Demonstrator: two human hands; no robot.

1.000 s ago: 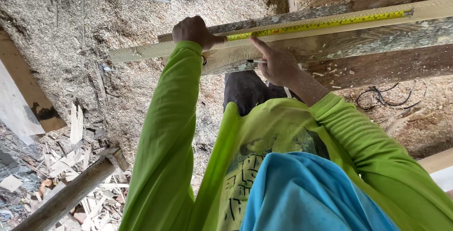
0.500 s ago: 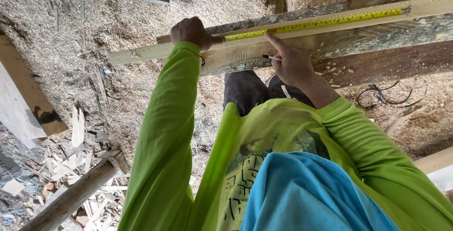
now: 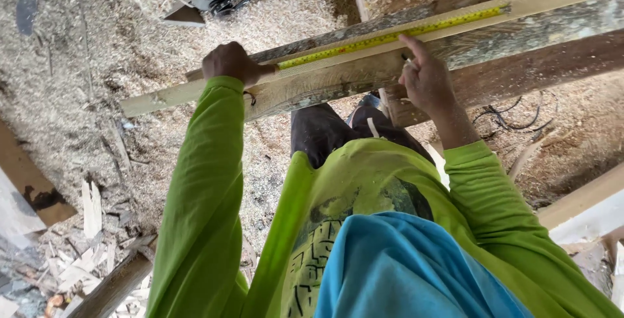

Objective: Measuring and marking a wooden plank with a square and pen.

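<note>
We see the yellow tape measure (image 3: pixel 390 35) stretched flat along the top of a pale wooden plank (image 3: pixel 325 71) that lies across rough beams above a sawdust-covered floor (image 3: pixel 97 51). Our left hand (image 3: pixel 231 63) is closed around the tape's case end, pinning it to the plank. Our right hand (image 3: pixel 426 81) rests on the plank with the forefinger pointing at the blade; whether it pinches a pencil we cannot tell. If the left hand eases, the blade may snap back or slide, spoiling the reading. No packages, labels or signs show.
</note>
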